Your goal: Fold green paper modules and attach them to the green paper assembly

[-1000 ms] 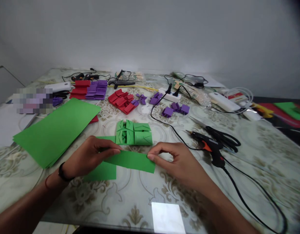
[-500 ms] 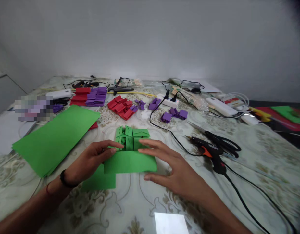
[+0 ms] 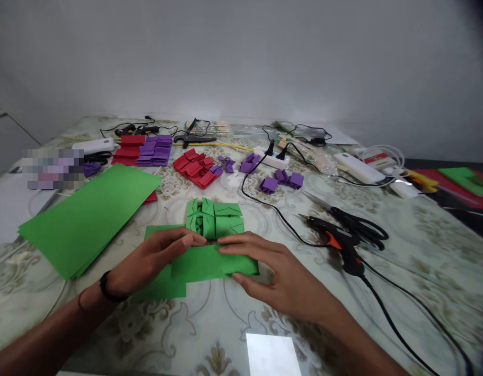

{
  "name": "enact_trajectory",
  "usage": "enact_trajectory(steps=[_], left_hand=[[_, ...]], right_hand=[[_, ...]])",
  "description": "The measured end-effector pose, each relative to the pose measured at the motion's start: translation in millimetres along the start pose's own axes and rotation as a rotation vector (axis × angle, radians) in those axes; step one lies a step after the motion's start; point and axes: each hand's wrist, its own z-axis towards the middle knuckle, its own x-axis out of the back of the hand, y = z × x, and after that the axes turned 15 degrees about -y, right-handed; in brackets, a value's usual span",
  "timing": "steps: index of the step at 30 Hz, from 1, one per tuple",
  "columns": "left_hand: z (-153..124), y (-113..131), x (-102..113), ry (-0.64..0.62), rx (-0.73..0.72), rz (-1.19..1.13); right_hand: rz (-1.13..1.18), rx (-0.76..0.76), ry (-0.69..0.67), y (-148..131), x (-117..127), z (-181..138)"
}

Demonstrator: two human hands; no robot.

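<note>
A small green paper piece lies in front of me on the glass-topped table, partly over another green sheet. My left hand pinches its upper left edge with fingers closed together. On the right end, my right hand has its fingers laid along the top edge and its thumb at the lower corner. Several folded green pieces sit just behind both hands.
A stack of green sheets lies at the left. A glue gun with its cord and scissors are at the right. Folded red pieces, purple pieces and a power strip sit farther back.
The green piece was held up as a narrow strip, then laid wider on the table. Both hands have moved together onto its top edge, just in front of the folded green pieces.
</note>
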Motion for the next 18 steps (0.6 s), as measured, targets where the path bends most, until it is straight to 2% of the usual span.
enact_trajectory(steps=[3, 5, 13, 18], left_hand=[[-4, 7, 0, -0.139, -0.067, -0.049], [-6, 9, -1, -0.186, -0.076, -0.02], [-1, -2, -10, -0.08, -0.035, 0.223], [-4, -4, -6, -0.117, -0.086, 0.274]], right_hand=[[0.01, -0.043, 0.01, 0, 0, 0], [0.035, -0.092, 0.021, 0, -1, 2], [0.165, -0.238, -0.022, -6, -3, 6], [0.251, -0.297, -0.051, -5, -2, 1]])
